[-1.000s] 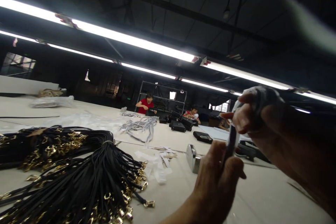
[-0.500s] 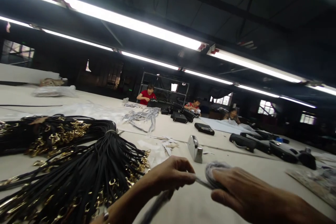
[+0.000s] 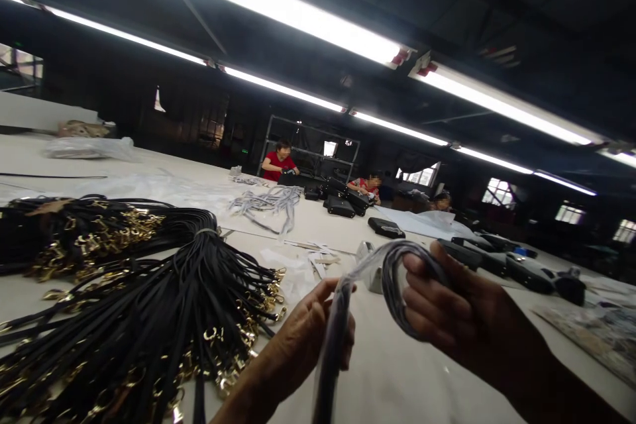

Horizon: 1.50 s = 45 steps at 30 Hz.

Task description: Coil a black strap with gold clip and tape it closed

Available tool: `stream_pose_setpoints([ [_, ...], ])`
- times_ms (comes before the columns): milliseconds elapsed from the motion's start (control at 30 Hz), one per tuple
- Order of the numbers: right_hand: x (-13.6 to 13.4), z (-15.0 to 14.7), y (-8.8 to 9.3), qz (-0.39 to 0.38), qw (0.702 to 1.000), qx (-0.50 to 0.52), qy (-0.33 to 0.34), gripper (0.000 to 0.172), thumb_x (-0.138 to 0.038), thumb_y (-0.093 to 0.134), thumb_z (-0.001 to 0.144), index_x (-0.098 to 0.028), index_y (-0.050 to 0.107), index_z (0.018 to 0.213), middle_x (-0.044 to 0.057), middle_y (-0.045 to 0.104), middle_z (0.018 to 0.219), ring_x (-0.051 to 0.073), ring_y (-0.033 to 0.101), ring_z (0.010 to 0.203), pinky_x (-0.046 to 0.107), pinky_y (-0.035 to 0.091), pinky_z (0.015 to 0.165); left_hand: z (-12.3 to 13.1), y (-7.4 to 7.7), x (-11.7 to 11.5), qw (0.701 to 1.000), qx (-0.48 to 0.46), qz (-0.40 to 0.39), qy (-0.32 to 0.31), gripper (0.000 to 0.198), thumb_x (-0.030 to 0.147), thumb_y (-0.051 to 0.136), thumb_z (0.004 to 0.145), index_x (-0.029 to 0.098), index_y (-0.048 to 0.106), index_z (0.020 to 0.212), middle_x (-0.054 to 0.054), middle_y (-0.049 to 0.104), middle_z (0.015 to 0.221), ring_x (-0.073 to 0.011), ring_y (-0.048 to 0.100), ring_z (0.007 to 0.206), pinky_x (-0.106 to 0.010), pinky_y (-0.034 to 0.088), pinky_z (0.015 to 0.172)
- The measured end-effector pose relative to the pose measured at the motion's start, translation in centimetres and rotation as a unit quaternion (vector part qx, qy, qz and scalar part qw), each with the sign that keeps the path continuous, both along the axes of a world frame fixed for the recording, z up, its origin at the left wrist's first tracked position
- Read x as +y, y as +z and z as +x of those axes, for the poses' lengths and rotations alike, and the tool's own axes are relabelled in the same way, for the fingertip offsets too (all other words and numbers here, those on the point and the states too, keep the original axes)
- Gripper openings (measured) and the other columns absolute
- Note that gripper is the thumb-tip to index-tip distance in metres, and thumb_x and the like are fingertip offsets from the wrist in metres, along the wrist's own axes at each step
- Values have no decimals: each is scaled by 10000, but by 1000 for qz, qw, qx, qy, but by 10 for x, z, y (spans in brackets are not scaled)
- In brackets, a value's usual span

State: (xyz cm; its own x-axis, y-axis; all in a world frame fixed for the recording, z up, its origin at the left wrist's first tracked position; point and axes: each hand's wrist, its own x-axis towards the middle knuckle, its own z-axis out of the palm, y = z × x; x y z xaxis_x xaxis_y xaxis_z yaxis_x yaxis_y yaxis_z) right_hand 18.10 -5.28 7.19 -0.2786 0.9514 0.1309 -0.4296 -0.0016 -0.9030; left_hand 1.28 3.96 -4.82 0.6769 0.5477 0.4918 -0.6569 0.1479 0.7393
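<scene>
My right hand (image 3: pixel 460 308) grips a coil of dark strap in clear plastic (image 3: pixel 392 288), fingers hooked through the loop and the coil raised off the table. From the coil the plastic-covered strap (image 3: pixel 332 344) runs left and hangs down past my left hand (image 3: pixel 303 331), whose fingers are closed around it. Behind the coil stands a grey tape dispenser (image 3: pixel 366 250), partly hidden. To the left of my left hand lies a big bundle of black straps with gold clasps (image 3: pixel 193 278), tied near its top.
Loose plastic-covered straps (image 3: pixel 271 205) lie farther back on the white table (image 3: pixel 173 162). Paper scraps (image 3: pixel 318 258) are near the dispenser. Black cases (image 3: pixel 340 202) sit farther off, where a person in red (image 3: pixel 278 165) and others work. A flat panel with plastic on it (image 3: pixel 586 338) lies at right.
My right hand has turned and lifted the coil from the table, now holding it up on its edge. My left hand has shifted from a fingertip pinch to a grip around the strap.
</scene>
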Motion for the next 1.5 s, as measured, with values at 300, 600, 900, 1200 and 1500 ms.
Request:
stream_pose_setpoints([
  [300,45,-27,16,69,994,28,-84,214,-284,622,879,-189,645,1069,-26,489,770,112,496,714,246,495,744,47,-43,-14,996,46,19,77,643,294,801,668,207,505,1232,-51,579,997,-201,573,919,-337,422,834],
  [600,47,-13,13,-29,999,2,-16,304,-292,586,913,-76,643,1119,-2,506,734,96,462,636,269,515,678,64,-53,41,922,214,-1,322,720,314,675,774,191,333,1395,23,498,871,-140,493,696,-280,420,697],
  [900,51,-9,19,-19,1000,2,7,304,-301,592,900,-88,660,1107,2,476,696,106,469,607,275,540,635,41,-39,97,777,212,194,560,400,295,553,874,184,508,1256,-122,551,1264,-290,453,1222,-441,319,1044],
  [1200,97,5,-5,107,971,38,-210,228,-285,654,873,-145,640,1052,-33,499,741,79,519,657,235,553,753,48,-63,36,966,155,78,191,496,643,403,908,164,520,952,101,297,548,-79,260,463,-214,200,444],
  [1500,116,35,-102,429,675,-537,-268,169,-275,462,981,-170,552,1079,96,651,939,236,631,927,363,501,811,23,-42,17,974,218,-27,51,422,583,503,877,163,547,898,82,444,521,-62,350,408,-186,287,420],
])
